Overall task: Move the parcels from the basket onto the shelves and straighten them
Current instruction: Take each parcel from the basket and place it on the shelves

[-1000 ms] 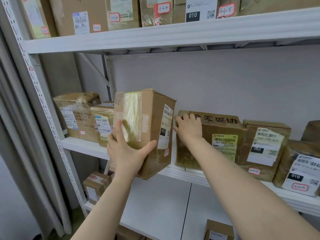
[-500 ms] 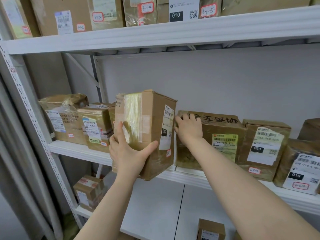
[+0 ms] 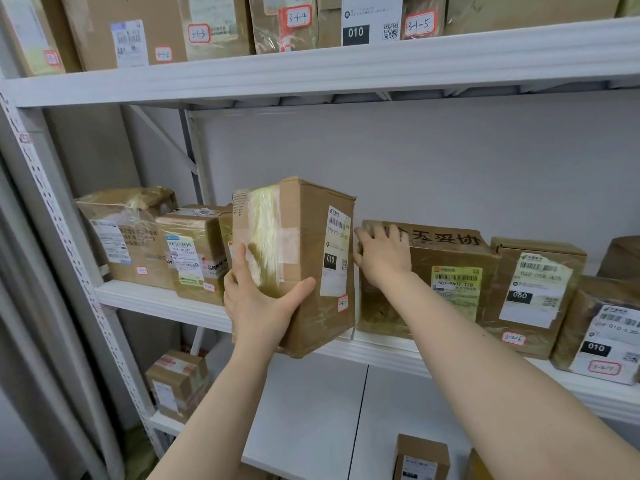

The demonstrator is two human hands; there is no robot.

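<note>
White metal shelving (image 3: 156, 299) lines a pale wall; the left hand (image 3: 258, 303) grips a tall brown taped cardboard parcel (image 3: 304, 244), thumb and fingers curled round its lower corner, at the middle shelf's front edge; the right hand (image 3: 382, 258) lies with fingers spread on a squat brown box with black characters (image 3: 450, 271); the gap looks narrow, so the parcel could jam or tip off; the basket is out of view; the parcel's base is hidden.

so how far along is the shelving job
Done: rows of labelled parcels stand on the top shelf and middle shelf. In hand: the left hand grips a tall taped parcel, tilted over the middle shelf's edge, while the right hand rests on the neighbouring parcel. Left: seat and square it; the basket is out of view.
</note>
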